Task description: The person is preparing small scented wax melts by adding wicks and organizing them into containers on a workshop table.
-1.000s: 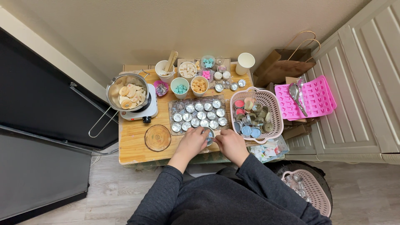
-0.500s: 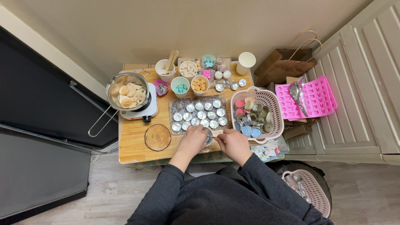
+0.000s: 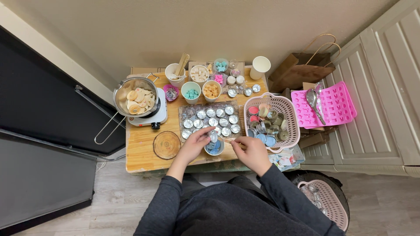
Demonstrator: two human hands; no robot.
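My left hand [image 3: 194,145] pinches a small silver tin [image 3: 213,136] at the near edge of a tray of several silver tins [image 3: 211,119]. Just below the tin sits a small white bowl of blue pieces [image 3: 214,149]. My right hand [image 3: 252,151] holds a thin wooden stick [image 3: 228,141] that points left toward the held tin. Both hands are at the front edge of the wooden table [image 3: 144,144], close together.
A pot of pale wax chunks [image 3: 135,99] stands on a white hot plate at the left, next to a round amber disc [image 3: 166,145]. Cups of coloured pieces [image 3: 191,91] line the back. On the right are a pink basket [image 3: 294,126], a pink mould [image 3: 339,105] and a paper bag [image 3: 302,65].
Both hands have stayed at the front of the tray with only small shifts. The left hand's fingers now close on a tin over the bowl.
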